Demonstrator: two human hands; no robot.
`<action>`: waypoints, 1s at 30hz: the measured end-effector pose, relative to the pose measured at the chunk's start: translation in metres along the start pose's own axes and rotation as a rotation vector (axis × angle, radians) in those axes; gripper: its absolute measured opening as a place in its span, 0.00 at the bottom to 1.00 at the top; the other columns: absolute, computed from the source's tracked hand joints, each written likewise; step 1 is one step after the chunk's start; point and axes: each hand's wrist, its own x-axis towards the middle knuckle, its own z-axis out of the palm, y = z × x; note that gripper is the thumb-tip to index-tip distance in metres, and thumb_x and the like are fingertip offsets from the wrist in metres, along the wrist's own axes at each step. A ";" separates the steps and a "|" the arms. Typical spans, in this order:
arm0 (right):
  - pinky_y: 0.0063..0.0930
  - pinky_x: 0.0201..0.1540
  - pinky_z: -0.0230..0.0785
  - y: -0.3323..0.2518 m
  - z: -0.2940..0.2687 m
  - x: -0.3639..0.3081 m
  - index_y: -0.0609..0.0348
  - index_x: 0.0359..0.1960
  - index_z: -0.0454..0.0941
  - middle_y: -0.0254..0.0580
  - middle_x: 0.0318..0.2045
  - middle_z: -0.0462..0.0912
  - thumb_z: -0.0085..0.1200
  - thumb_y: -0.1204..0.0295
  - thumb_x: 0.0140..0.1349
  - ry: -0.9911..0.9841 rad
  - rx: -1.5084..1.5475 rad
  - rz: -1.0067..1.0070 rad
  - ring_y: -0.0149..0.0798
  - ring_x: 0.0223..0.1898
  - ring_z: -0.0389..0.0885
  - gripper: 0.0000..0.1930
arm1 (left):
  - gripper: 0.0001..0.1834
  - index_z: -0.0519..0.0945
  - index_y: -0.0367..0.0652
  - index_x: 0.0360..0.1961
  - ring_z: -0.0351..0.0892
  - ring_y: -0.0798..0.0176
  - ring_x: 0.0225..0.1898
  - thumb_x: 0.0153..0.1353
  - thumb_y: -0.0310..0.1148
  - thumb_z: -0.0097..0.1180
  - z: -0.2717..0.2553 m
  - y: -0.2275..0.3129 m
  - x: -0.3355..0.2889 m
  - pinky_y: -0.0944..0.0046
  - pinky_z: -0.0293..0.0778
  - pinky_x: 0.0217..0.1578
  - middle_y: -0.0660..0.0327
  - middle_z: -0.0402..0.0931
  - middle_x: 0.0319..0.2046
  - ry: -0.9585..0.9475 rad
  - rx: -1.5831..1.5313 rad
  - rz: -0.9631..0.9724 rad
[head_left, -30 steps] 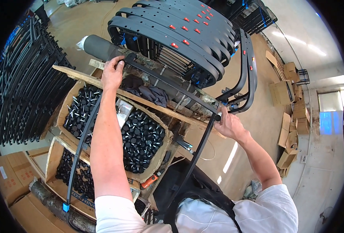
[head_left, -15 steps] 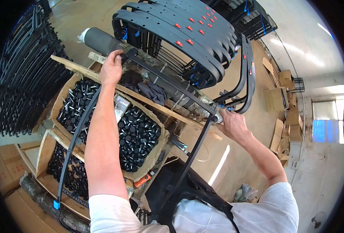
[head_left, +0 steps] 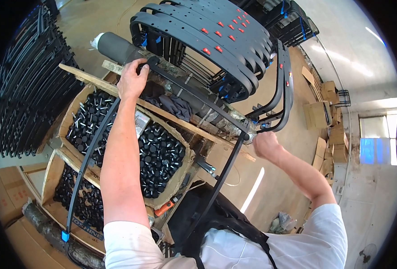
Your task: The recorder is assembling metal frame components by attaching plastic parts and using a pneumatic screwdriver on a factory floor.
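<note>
A black metal tube frame (head_left: 196, 95) lies across a padded beam in front of me, its side bars running back toward my body. My left hand (head_left: 132, 80) is closed at the frame's far-left corner, its thumb and fingers around a dark part there. At the opposite corner, my right hand (head_left: 266, 145) is curled into a fist just outside the bar. Whatever its fingers hold is hidden. Below my left forearm, a cardboard box (head_left: 186, 162) holds many black-headed screw feet (head_left: 156, 150).
Curved black frames (head_left: 198, 31) with red tabs stand stacked beyond the beam. More black frames (head_left: 28, 89) lean at the left. A wooden plank (head_left: 198, 130) borders the boxes. Near my waist lies an orange-handled tool (head_left: 164, 208). Cardboard boxes (head_left: 317, 115) sit along the right wall.
My right hand has shifted slightly right and down, and its fingers have curled in from the frame's corner. My left hand has moved a little right along its corner. The frame stays put.
</note>
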 end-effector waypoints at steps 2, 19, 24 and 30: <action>0.50 0.36 0.81 0.007 -0.007 0.003 0.58 0.39 0.80 0.50 0.31 0.89 0.54 0.71 0.66 -0.091 -0.089 0.025 0.54 0.36 0.91 0.06 | 0.17 0.84 0.70 0.60 0.81 0.51 0.59 0.72 0.47 0.58 0.000 0.003 0.000 0.51 0.76 0.59 0.63 0.79 0.59 0.007 0.026 -0.048; 0.50 0.38 0.82 0.011 0.011 0.006 0.63 0.47 0.74 0.52 0.30 0.88 0.64 0.58 0.67 0.085 0.071 0.041 0.54 0.37 0.90 0.21 | 0.50 0.61 0.48 0.78 0.84 0.39 0.57 0.62 0.55 0.70 -0.017 0.005 0.019 0.44 0.77 0.59 0.49 0.86 0.55 -0.054 0.146 0.038; 0.48 0.39 0.81 0.010 0.011 0.016 0.63 0.48 0.74 0.52 0.35 0.88 0.66 0.63 0.63 0.097 0.166 -0.031 0.55 0.38 0.90 0.20 | 0.28 0.71 0.38 0.68 0.88 0.38 0.48 0.74 0.43 0.57 -0.088 -0.053 0.025 0.40 0.82 0.49 0.45 0.88 0.43 0.340 0.119 -0.400; 0.47 0.40 0.81 0.017 0.009 0.019 0.65 0.47 0.74 0.52 0.33 0.87 0.65 0.60 0.60 0.069 0.093 -0.095 0.56 0.37 0.89 0.23 | 0.49 0.71 0.45 0.72 0.80 0.40 0.61 0.57 0.64 0.71 -0.033 0.037 0.011 0.45 0.77 0.60 0.46 0.78 0.62 0.027 0.464 0.218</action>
